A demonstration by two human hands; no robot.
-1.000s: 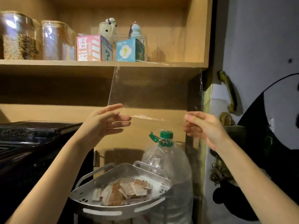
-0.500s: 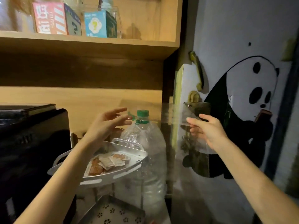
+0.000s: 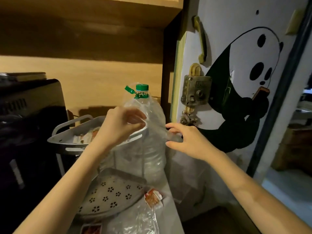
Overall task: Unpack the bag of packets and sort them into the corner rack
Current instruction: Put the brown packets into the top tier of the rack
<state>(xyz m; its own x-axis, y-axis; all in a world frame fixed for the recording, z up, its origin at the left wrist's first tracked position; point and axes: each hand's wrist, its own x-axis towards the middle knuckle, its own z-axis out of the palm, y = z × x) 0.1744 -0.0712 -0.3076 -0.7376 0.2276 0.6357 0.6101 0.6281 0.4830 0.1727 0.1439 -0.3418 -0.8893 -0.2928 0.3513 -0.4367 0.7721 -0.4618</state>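
Door (image 3: pixel 219 39) with a painted panda fills the right side, a brass lock (image 3: pixel 196 92) on its near edge. Beside it a big clear water bottle (image 3: pixel 152 132) with a green cap stands at the back right corner of the counter (image 3: pixel 170 215). The corner rack (image 3: pixel 70 141) sits to the bottle's left, two tiers of grey metal: the upper tray already holds a heap of packets (image 3: pixel 84 137), while the lower perforated tray (image 3: pixel 109 195) shows none.

Both hands meet in front of the bottle. The left hand (image 3: pixel 121 127) has its fingers curled and seems to pinch a thin clear bag (image 3: pixel 170 137) (hard to make out against the bottle's plastic). The right hand (image 3: pixel 184 139) curls round the crumpled film from the other side, thumb below and fingers above.

At the counter's near right edge lies one red sauce packet (image 3: pixel 153 198) on another piece of clear plastic (image 3: pixel 135 222), and more red packets (image 3: pixel 91 229) peek in at the bottom edge.

The bag looks feather-light, limp and slippery, so it will likely collapse unless held by a pinch at its rim or a corner. The packets seem small, flat and soft; taking them by a sealed edge should be safer than squeezing the filled middle.
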